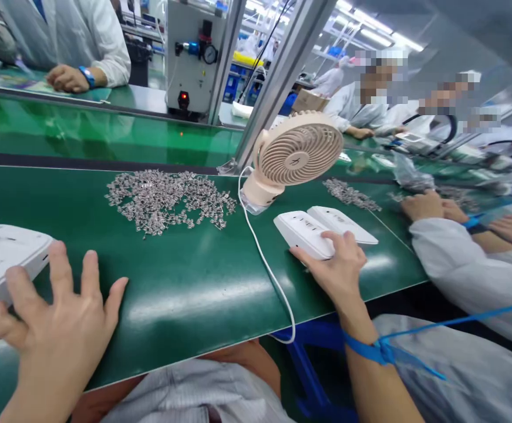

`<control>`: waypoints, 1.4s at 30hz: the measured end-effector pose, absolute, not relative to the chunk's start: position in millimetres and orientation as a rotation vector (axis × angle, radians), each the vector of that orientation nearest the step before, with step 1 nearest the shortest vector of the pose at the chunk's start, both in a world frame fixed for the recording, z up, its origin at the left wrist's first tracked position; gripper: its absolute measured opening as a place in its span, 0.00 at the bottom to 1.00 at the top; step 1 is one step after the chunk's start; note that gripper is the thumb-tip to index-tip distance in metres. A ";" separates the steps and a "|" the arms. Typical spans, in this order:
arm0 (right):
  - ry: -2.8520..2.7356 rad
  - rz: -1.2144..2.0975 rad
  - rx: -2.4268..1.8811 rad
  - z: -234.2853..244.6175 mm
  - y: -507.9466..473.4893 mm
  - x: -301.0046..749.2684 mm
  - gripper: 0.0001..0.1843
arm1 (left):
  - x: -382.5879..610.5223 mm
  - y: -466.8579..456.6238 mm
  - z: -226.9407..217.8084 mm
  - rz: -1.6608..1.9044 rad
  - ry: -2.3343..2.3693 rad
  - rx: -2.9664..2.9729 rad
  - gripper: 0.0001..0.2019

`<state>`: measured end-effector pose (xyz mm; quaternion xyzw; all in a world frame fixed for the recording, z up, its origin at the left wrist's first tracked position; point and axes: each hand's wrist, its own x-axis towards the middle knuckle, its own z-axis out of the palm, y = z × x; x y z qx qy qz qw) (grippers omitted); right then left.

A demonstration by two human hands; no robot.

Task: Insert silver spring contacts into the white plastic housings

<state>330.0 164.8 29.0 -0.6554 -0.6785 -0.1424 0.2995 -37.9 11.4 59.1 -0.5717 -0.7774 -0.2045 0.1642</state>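
Observation:
My left hand hovers with fingers spread over the green bench mat, just right of a white plastic housing at the left edge; it holds nothing. My right hand rests on the near end of a white plastic housing, thumb and fingers curled over its edge. A second white housing lies right behind it. A blue strap is tied round my right wrist. A heap of small metal parts lies at the far middle of the mat.
A beige desk fan stands behind the housings, its white cable trailing over the front edge. A smaller pile of metal parts lies to the right. A co-worker's hands and white sleeve are at the right; another person's hand is far left.

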 end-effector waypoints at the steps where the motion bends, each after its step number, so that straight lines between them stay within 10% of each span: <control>1: -1.781 -0.376 -1.748 30.9 164.1 332.2 0.31 | -35.5 11.3 57.0 -0.584 -2.190 -1.660 0.34; 10: -2.141 -0.022 -1.182 77.1 98.4 278.7 0.28 | 9.0 5.5 48.9 -0.604 -1.708 -1.948 0.32; 16: -2.401 0.471 -0.724 90.1 94.2 224.6 0.34 | 18.2 -7.1 54.9 -0.690 -1.678 -2.079 0.07; 22: -2.098 0.465 -1.049 63.7 182.3 213.7 0.07 | 22.4 -12.1 45.1 -0.534 -1.636 -1.951 0.28; 42: -2.306 -0.006 -1.147 40.3 220.4 189.7 0.13 | 52.8 14.4 36.6 -0.697 -1.821 -1.879 0.32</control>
